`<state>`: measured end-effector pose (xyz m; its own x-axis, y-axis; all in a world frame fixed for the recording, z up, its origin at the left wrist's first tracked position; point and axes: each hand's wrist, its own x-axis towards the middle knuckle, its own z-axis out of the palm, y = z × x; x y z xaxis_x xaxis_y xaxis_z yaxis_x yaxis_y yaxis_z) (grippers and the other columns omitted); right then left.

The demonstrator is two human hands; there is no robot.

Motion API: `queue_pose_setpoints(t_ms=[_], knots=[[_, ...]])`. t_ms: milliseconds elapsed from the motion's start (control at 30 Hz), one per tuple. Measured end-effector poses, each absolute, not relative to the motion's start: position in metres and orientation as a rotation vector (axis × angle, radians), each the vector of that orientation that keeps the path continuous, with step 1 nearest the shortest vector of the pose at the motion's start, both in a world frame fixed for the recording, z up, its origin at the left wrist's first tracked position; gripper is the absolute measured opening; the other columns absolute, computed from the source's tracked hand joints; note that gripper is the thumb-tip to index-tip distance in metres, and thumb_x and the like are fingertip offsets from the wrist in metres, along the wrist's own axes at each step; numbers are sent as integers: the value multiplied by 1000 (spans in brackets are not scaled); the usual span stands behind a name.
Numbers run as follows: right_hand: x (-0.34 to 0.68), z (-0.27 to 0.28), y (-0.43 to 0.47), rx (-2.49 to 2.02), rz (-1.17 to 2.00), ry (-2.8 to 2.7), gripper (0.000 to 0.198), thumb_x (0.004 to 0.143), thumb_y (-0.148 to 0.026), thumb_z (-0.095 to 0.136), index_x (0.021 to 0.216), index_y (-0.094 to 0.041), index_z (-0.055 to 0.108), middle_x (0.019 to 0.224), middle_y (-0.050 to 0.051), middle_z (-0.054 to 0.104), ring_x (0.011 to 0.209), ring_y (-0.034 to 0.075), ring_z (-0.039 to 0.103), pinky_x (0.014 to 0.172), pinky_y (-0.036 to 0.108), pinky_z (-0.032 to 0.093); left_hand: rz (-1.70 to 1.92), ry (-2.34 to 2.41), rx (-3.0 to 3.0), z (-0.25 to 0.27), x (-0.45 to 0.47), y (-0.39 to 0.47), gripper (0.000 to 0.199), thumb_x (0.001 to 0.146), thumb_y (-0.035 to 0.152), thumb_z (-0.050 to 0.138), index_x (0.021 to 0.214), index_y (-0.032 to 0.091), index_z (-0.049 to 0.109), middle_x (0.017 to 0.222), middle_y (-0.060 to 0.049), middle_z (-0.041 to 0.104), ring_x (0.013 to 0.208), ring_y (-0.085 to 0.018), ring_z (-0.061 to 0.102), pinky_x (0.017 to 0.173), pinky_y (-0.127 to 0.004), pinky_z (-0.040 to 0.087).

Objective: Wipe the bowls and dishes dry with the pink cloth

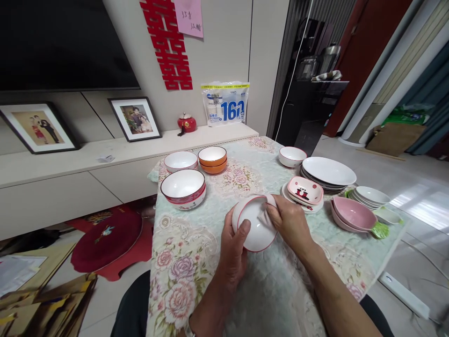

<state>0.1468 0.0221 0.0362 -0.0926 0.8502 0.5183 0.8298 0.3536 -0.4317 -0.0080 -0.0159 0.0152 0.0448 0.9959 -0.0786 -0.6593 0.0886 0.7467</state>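
My left hand (235,236) grips a white bowl (257,236) with a red rim, thumb inside and fingers beneath, tilted so its inside faces me. At the bowl's far right rim, my right hand (289,217) is closed on a white wipe (265,216), which is folded over the edge and pressed to the inner wall. The fingertips under the bowl are hidden. To the right of my right hand lie pink square dishes with a cat print (305,189). Left of the held bowl stands a stack of dark-rimmed bowls (183,185).
The floral tablecloth (182,281) also carries orange bowls (212,159), a white bowl (180,161), another bowl (292,157), stacked oval plates (329,171), and pink leaf-handled dishes (353,214). Behind, a ledge bears framed photos (135,118), a red pot (187,123) and a wipes package (226,105).
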Motion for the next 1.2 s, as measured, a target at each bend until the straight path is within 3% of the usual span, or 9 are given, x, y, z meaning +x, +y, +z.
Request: queue_pose_setpoints(t_ms=[100,267,433,567,733,867,967,1067,1200], knots=[[143,29,26,-1652,322,-1802,32,92,-43,51,73,-19,60,63,3,61,58,18,53,56,28,33,1466,697,567,15,-8,-15,72,79,41,76,140,21,44,128,-13,65,111,-31,66,92,-40,51],[144,20,30,-1620,647,-1698,32,86,-47,54,75,-18,62,67,3,64,63,18,55,57,26,37,1495,650,559,16,-7,-15,78,80,40,76,145,24,38,133,-14,63,119,-31,62,95,-41,51],[154,21,28,-1584,236,-1727,28,89,-40,53,77,-17,64,63,2,63,59,18,55,57,27,37,1373,629,571,16,-4,-16,87,72,36,82,145,22,38,139,-15,59,124,-33,58,97,-42,49],[158,31,20,-1428,-207,-1903,22,92,-24,49,99,-17,68,85,7,73,73,21,65,61,28,39,1254,679,617,15,-7,-15,85,69,37,84,142,19,46,134,-16,63,118,-34,61,95,-41,50],[157,39,15,-1287,-331,-1994,27,93,-16,45,108,-17,67,91,7,74,76,19,67,64,27,42,1234,719,685,14,-12,-14,74,68,39,84,134,19,55,125,-13,68,114,-33,63,93,-39,50],[154,35,21,-1422,-66,-1890,23,94,-29,49,100,-17,68,84,8,72,74,21,66,65,28,43,1352,753,660,12,-9,-14,74,66,41,85,130,18,54,121,-13,68,110,-32,64,89,-38,51],[148,28,26,-1599,293,-1782,30,92,-42,51,82,-18,65,72,6,69,66,21,61,60,28,41,1426,705,584,12,-7,-15,75,70,42,82,134,19,49,126,-14,66,111,-32,65,91,-40,52],[143,22,29,-1616,597,-1710,33,89,-47,51,78,-18,63,72,6,68,66,20,60,58,27,40,1474,678,527,14,-6,-15,76,74,42,80,138,22,44,131,-14,63,114,-31,64,93,-41,51],[143,20,30,-1618,653,-1684,32,87,-46,53,79,-17,64,72,5,68,67,20,59,58,26,40,1442,670,500,14,-4,-15,80,72,40,82,140,22,41,135,-15,61,116,-31,63,95,-41,51]])
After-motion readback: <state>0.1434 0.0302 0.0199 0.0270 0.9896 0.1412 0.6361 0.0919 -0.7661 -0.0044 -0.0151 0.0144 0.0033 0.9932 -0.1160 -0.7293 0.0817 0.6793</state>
